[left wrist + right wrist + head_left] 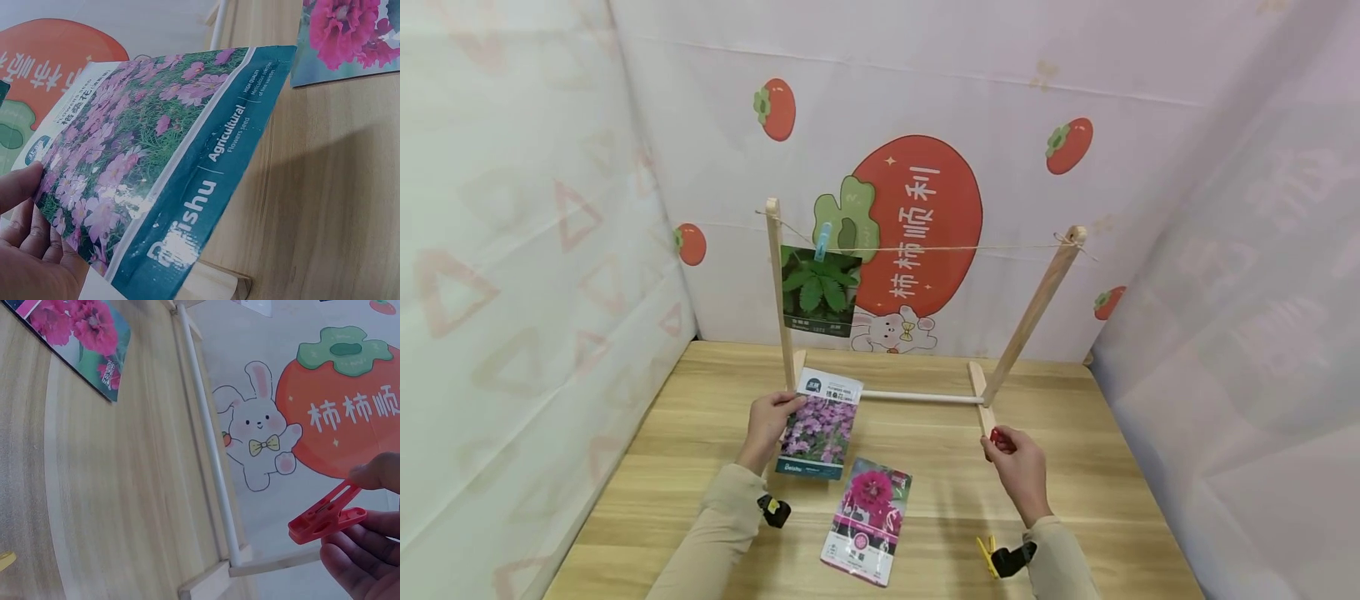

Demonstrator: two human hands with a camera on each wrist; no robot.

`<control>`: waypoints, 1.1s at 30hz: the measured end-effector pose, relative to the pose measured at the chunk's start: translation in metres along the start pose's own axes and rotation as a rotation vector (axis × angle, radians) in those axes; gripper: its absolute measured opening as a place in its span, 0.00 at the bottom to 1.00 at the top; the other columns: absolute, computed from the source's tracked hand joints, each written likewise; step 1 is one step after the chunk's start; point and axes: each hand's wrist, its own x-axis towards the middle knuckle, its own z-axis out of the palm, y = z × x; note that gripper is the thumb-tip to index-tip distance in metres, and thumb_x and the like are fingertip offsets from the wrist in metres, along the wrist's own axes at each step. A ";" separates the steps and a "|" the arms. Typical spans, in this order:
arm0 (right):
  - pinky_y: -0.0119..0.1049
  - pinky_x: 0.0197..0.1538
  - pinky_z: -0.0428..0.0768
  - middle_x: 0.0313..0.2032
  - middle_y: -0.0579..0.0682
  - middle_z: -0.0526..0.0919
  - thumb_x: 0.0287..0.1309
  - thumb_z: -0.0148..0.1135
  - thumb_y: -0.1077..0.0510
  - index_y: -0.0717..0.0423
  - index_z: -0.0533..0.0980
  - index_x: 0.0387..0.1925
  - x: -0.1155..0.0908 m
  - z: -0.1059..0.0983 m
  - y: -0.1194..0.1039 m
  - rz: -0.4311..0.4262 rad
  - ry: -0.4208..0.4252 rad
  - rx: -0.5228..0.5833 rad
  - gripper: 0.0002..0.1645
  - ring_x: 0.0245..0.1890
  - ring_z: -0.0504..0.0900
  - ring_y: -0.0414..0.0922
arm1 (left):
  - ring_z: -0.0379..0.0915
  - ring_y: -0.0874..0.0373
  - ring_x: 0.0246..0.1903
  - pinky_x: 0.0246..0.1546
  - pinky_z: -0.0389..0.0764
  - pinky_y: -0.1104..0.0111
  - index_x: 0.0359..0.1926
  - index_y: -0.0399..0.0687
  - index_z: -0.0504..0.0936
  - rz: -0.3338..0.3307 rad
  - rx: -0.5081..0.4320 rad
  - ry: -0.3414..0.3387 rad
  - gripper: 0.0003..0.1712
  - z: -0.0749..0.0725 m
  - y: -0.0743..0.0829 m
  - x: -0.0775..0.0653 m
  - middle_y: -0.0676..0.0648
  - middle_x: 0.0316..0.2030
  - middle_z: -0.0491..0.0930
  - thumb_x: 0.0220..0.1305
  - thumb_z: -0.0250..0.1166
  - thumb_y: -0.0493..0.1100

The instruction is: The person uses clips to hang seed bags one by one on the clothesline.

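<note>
My left hand [769,425] pinches the left edge of a seed packet [817,425] with purple flowers, holding it up near the left post. Its teal lower band and pink blossoms fill much of the left wrist view. In my right hand [1017,467] is a red clothespin [326,515], pinched by its handles between thumb and fingers, beside the foot of the right post. A twine line [925,248] runs between the two posts; on it a blue clothespin [823,242] holds a packet with a green leafy plant [822,292].
A second flower packet [868,521], with magenta blooms, lies on the wooden table [700,500]. A yellow clothespin [987,557] lies near my right wrist. The stand has a left post [781,300], a right post [1033,317] and a white bottom rod [917,397].
</note>
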 end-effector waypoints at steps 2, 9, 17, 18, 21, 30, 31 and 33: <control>0.22 0.29 0.76 0.30 0.59 0.85 0.51 0.72 0.61 0.68 0.83 0.40 0.000 0.001 -0.003 -0.002 0.021 0.023 0.16 0.26 0.77 0.35 | 0.75 0.45 0.52 0.54 0.75 0.56 0.52 0.34 0.81 -0.006 -0.010 -0.004 0.21 -0.001 0.002 -0.001 0.35 0.54 0.79 0.64 0.67 0.44; 0.19 0.29 0.76 0.31 0.60 0.85 0.49 0.73 0.64 0.69 0.82 0.39 0.002 0.000 -0.008 -0.055 0.059 0.094 0.15 0.25 0.75 0.27 | 0.77 0.54 0.45 0.44 0.76 0.67 0.50 0.36 0.82 -0.008 -0.014 -0.006 0.18 0.000 0.008 -0.001 0.38 0.49 0.82 0.64 0.67 0.44; 0.17 0.29 0.75 0.29 0.60 0.85 0.48 0.73 0.65 0.69 0.82 0.38 0.008 -0.004 -0.019 -0.124 0.063 0.102 0.14 0.24 0.75 0.27 | 0.77 0.62 0.37 0.38 0.76 0.72 0.50 0.35 0.82 0.023 -0.030 -0.010 0.18 0.000 0.014 -0.003 0.38 0.47 0.83 0.64 0.67 0.43; 0.17 0.29 0.75 0.29 0.60 0.86 0.48 0.73 0.65 0.69 0.82 0.38 0.010 -0.005 -0.021 -0.129 0.063 0.099 0.14 0.24 0.75 0.27 | 0.77 0.62 0.37 0.38 0.76 0.72 0.50 0.35 0.82 0.029 -0.032 -0.012 0.18 0.000 0.016 -0.004 0.37 0.48 0.83 0.64 0.66 0.43; 0.16 0.30 0.74 0.30 0.60 0.86 0.49 0.72 0.64 0.69 0.82 0.39 0.015 -0.007 -0.029 -0.138 0.056 0.107 0.14 0.25 0.75 0.27 | 0.77 0.63 0.37 0.39 0.77 0.72 0.52 0.35 0.81 0.037 -0.041 -0.019 0.19 -0.001 0.020 -0.006 0.36 0.49 0.82 0.64 0.66 0.43; 0.16 0.31 0.76 0.34 0.63 0.86 0.51 0.70 0.67 0.70 0.81 0.42 0.020 -0.008 -0.042 -0.107 0.008 0.195 0.16 0.26 0.76 0.25 | 0.76 0.64 0.35 0.36 0.77 0.74 0.49 0.34 0.82 0.044 -0.070 0.000 0.18 -0.005 0.029 -0.011 0.40 0.44 0.84 0.63 0.68 0.43; 0.16 0.31 0.76 0.34 0.63 0.86 0.51 0.70 0.67 0.70 0.81 0.42 0.020 -0.007 -0.043 -0.105 0.006 0.200 0.16 0.26 0.76 0.25 | 0.76 0.65 0.34 0.35 0.76 0.74 0.49 0.33 0.81 0.048 -0.076 -0.001 0.18 -0.004 0.030 -0.011 0.40 0.43 0.84 0.63 0.68 0.42; 0.15 0.32 0.76 0.35 0.63 0.86 0.51 0.70 0.67 0.70 0.81 0.43 0.020 -0.006 -0.044 -0.102 0.004 0.213 0.16 0.27 0.76 0.25 | 0.76 0.65 0.33 0.34 0.77 0.75 0.48 0.32 0.81 0.052 -0.085 0.000 0.18 -0.004 0.032 -0.013 0.41 0.41 0.84 0.62 0.68 0.42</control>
